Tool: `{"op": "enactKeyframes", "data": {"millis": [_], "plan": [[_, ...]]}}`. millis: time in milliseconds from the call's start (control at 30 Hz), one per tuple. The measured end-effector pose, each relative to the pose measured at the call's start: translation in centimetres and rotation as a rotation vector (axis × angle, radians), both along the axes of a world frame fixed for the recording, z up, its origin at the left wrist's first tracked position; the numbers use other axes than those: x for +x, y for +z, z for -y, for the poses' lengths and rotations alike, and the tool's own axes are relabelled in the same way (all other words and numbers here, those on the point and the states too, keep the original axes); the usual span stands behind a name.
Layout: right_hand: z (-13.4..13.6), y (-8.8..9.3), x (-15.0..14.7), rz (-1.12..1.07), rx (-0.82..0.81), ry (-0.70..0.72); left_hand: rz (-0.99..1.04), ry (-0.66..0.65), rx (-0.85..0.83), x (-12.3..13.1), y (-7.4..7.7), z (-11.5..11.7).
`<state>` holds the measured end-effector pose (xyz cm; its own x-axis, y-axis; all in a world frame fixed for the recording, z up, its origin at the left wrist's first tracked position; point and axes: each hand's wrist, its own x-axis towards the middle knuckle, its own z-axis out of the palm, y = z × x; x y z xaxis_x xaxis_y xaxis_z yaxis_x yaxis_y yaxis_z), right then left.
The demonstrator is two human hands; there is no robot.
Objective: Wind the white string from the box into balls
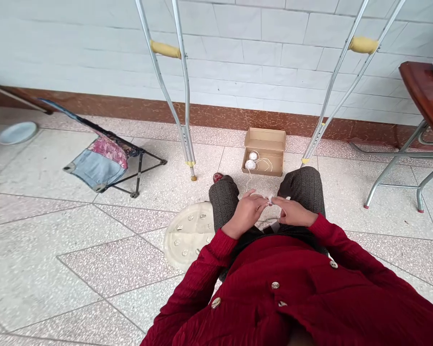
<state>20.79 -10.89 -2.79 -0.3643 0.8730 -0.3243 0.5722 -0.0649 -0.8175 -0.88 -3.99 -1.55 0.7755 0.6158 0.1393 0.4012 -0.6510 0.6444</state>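
My left hand (251, 209) and right hand (292, 211) pinch a small white yarn bit (270, 200) between my knees (302, 187), just barely begun, I think, with two balls (250, 164) left to use near the left edge of the box (262, 172).

Held just below and right of the frame's centre, a small white piece (270, 200). Above it, two round white balls (250, 165) and loosely looped yarn (272, 166).

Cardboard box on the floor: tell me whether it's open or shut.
Open: the cardboard box has its lid tilted back, and white yarn balls show inside.
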Motion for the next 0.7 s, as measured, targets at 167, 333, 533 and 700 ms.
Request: {"op": "enactKeyframes", "data": {"millis": [167,333,533,700], "plan": [[1.6,3.4,0.0,-0.547,-0.354,0.127,0.109,0.088,-0.085,-0.9,0.0,-1.0],[0.0,6.4,-0.3,-0.826,-0.313,0.059,0.128,0.158,-0.267,-0.5,-0.1,-0.1],[-3.4,2.2,-0.3,-0.276,0.044,-0.128,-0.013,0.050,-0.161,-0.1,-0.3,0.1],[-3.6,-1.0,-0.1,-0.029,0.023,0.011,-0.031,0.110,0.000,-0.4,-0.2,-2.3]]}}
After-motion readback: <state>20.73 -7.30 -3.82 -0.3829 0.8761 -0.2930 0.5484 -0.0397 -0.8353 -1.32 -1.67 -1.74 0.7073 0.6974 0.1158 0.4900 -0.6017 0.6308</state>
